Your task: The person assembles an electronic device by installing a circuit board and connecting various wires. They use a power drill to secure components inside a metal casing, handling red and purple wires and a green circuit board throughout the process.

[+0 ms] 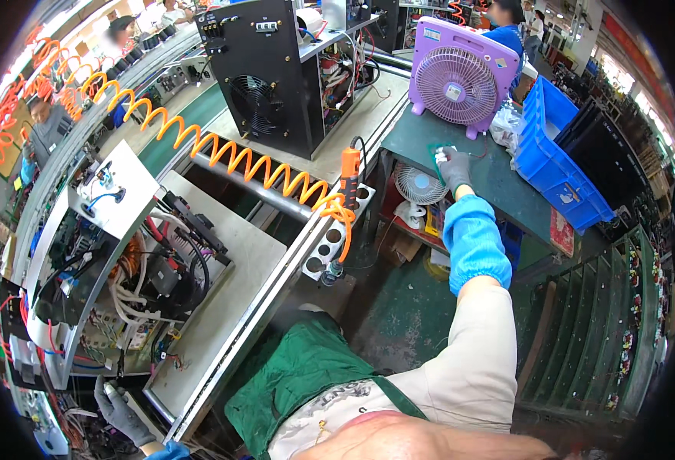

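Observation:
My right hand (455, 170), in a dark grey glove and blue sleeve cover, reaches out over the dark green side table (399, 136). Its fingers are closed at a small green circuit board (434, 151) with white parts; the grip is partly hidden. At the lower left, my left hand (123, 416), gloved in grey, is beside an opened machine (134, 284) with exposed wires and a pale panel. The fingers there look stretched out, close to a dark cable (120, 362), and I see nothing held in them.
A purple box fan (460, 77) and a blue crate (556, 165) stand on the side table. A black machine (264, 84) with a fan grille sits on the conveyor. An orange coiled hose (234, 157) hangs across, by an orange power tool (349, 180). Green slotted racks (583, 330) stand at right.

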